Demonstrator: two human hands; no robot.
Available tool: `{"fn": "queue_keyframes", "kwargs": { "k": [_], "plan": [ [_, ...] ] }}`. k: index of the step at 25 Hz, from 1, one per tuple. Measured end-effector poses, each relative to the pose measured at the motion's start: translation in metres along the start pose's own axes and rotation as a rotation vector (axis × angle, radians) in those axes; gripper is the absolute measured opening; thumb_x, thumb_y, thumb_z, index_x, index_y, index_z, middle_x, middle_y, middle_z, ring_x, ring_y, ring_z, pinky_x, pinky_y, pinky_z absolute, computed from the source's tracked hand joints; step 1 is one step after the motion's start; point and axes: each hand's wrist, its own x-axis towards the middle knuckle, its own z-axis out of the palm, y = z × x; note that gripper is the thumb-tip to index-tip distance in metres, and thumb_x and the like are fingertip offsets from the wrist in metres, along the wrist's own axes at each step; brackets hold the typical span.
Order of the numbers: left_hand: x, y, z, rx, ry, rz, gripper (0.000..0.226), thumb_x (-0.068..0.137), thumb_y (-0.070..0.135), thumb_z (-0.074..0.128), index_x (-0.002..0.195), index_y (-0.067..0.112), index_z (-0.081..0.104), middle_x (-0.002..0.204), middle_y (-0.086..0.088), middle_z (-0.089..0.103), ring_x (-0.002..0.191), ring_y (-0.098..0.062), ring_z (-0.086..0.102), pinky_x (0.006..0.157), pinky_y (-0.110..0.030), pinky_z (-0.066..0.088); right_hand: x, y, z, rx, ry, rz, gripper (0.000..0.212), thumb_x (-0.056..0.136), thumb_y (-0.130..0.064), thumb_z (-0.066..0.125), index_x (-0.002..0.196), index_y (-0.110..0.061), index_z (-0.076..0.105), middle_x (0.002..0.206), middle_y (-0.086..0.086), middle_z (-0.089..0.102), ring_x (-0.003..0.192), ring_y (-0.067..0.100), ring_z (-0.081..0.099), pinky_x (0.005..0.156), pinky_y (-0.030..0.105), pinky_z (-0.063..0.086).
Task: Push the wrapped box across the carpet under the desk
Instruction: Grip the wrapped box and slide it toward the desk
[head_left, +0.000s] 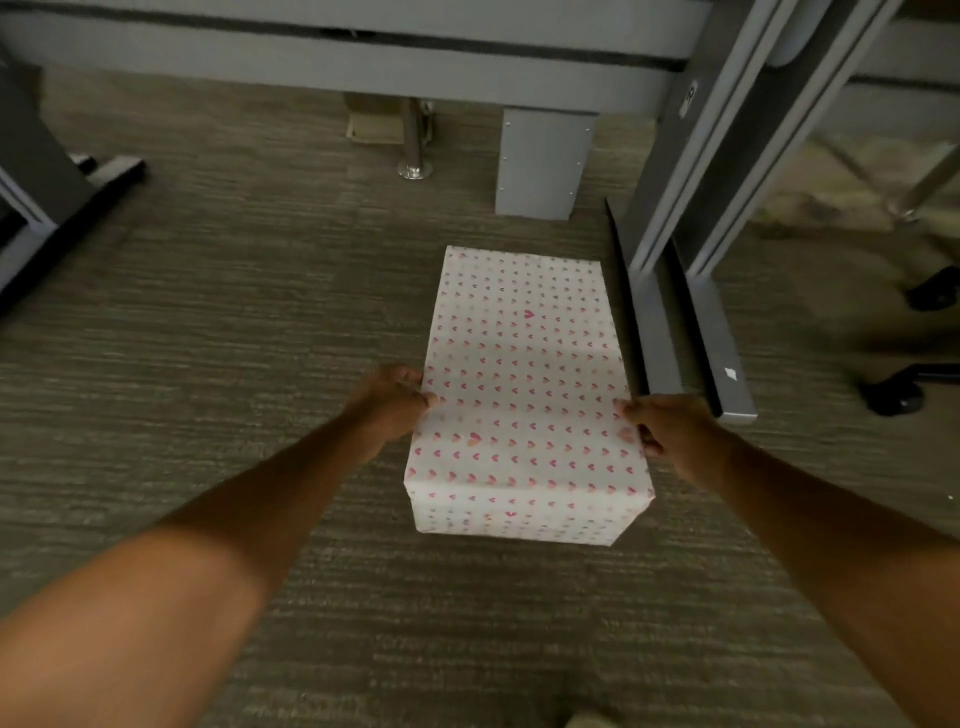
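The wrapped box (524, 374), white paper with small pink hearts, lies lengthwise on the grey-brown carpet (249, 322) a little right of centre. My left hand (392, 402) grips its left side, thumb on the top face. On the opposite side my right hand (670, 431) holds the box, thumb over the top edge. The grey desk (363, 67) spans the top of the view, and the box's far end lies short of it.
A grey desk leg with a long floor foot (722, 358) runs close along the box's right side. A grey panel (543, 161) stands just beyond the box. A chrome post (414, 150) and chair castors (893, 397) are nearby. Another desk foot (67, 218) lies at left.
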Motion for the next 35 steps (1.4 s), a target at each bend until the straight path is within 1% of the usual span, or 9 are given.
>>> {"fn": "queue_keyframes", "kwargs": {
  "k": [4, 7, 11, 15, 21, 26, 31, 33, 35],
  "plan": [
    [0.046, 0.014, 0.014, -0.018, -0.002, 0.000, 0.024, 0.091, 0.014, 0.061, 0.115, 0.016, 0.063, 0.109, -0.005, 0.067, 0.094, -0.022, 0.067, 0.062, -0.028, 0.054, 0.051, -0.009, -0.002, -0.014, 0.038, -0.003, 0.018, 0.085, -0.018, 0.075, 0.093, -0.005, 0.066, 0.099, 0.014, 0.073, 0.078, 0.019, 0.071, 0.056, 0.028, 0.055],
    [0.071, 0.018, 0.023, -0.009, 0.011, 0.029, 0.022, 0.091, 0.013, 0.059, 0.112, 0.015, 0.066, 0.105, -0.005, 0.067, 0.096, -0.024, 0.066, 0.073, -0.036, 0.059, 0.079, -0.016, -0.006, -0.018, 0.019, -0.020, 0.017, 0.083, -0.018, 0.077, 0.091, -0.006, 0.066, 0.096, 0.012, 0.074, 0.077, 0.019, 0.073, 0.052, 0.027, 0.057],
    [0.102, 0.031, 0.031, 0.006, 0.026, 0.065, 0.011, 0.093, 0.016, 0.058, 0.092, 0.024, 0.065, 0.094, 0.000, 0.066, 0.088, -0.021, 0.066, 0.068, -0.033, 0.057, 0.110, -0.020, -0.006, 0.017, 0.024, -0.004, 0.017, 0.082, -0.016, 0.078, 0.089, -0.006, 0.066, 0.097, 0.013, 0.073, 0.083, 0.023, 0.073, 0.058, 0.031, 0.057],
    [0.124, 0.041, 0.037, 0.020, 0.025, 0.079, 0.013, 0.092, 0.018, 0.058, 0.087, 0.029, 0.063, 0.091, 0.001, 0.067, 0.082, -0.016, 0.066, 0.057, -0.027, 0.053, 0.134, -0.026, -0.004, 0.036, 0.053, 0.006, 0.019, 0.081, -0.014, 0.078, 0.090, -0.004, 0.065, 0.098, 0.016, 0.072, 0.091, 0.029, 0.072, 0.064, 0.035, 0.058],
    [0.152, 0.045, 0.045, -0.005, 0.062, 0.066, 0.013, 0.090, 0.013, 0.061, 0.102, 0.018, 0.065, 0.097, -0.005, 0.068, 0.082, -0.018, 0.067, 0.049, -0.021, 0.050, 0.150, -0.041, -0.004, 0.044, 0.056, -0.030, 0.014, 0.085, -0.013, 0.075, 0.082, -0.007, 0.063, 0.088, 0.012, 0.070, 0.079, 0.023, 0.069, 0.059, 0.029, 0.055],
    [0.161, 0.035, 0.053, 0.027, 0.068, 0.014, 0.011, 0.089, 0.012, 0.063, 0.097, 0.020, 0.062, 0.095, -0.005, 0.065, 0.082, -0.019, 0.065, 0.055, -0.026, 0.052, 0.147, -0.037, -0.003, 0.066, 0.009, -0.035, 0.011, 0.088, -0.010, 0.071, 0.082, -0.007, 0.062, 0.093, 0.014, 0.067, 0.084, 0.025, 0.068, 0.081, 0.038, 0.056],
    [0.157, 0.033, 0.056, 0.050, 0.065, 0.000, 0.027, 0.090, 0.014, 0.062, 0.117, 0.013, 0.062, 0.108, -0.010, 0.067, 0.086, -0.021, 0.066, 0.062, -0.031, 0.055, 0.145, -0.033, 0.001, 0.051, 0.012, -0.044, 0.008, 0.090, -0.011, 0.068, 0.089, -0.006, 0.063, 0.106, 0.019, 0.069, 0.090, 0.026, 0.068, 0.079, 0.037, 0.054],
    [0.153, 0.034, 0.061, 0.078, 0.052, -0.024, 0.038, 0.088, 0.014, 0.065, 0.125, 0.011, 0.056, 0.104, -0.006, 0.063, 0.085, -0.021, 0.063, 0.060, -0.031, 0.052, 0.145, -0.030, 0.005, 0.014, 0.024, -0.049, 0.010, 0.089, -0.013, 0.070, 0.089, -0.005, 0.065, 0.105, 0.018, 0.071, 0.086, 0.024, 0.070, 0.080, 0.038, 0.058],
    [0.146, 0.037, 0.067, 0.090, 0.025, -0.033, 0.048, 0.086, 0.015, 0.069, 0.131, 0.011, 0.052, 0.099, -0.003, 0.060, 0.078, -0.016, 0.059, 0.055, -0.026, 0.047, 0.146, -0.025, 0.008, -0.046, 0.036, -0.065, 0.018, 0.089, -0.016, 0.071, 0.100, -0.002, 0.067, 0.106, 0.018, 0.071, 0.088, 0.026, 0.071, 0.086, 0.043, 0.059]
  ]
}}
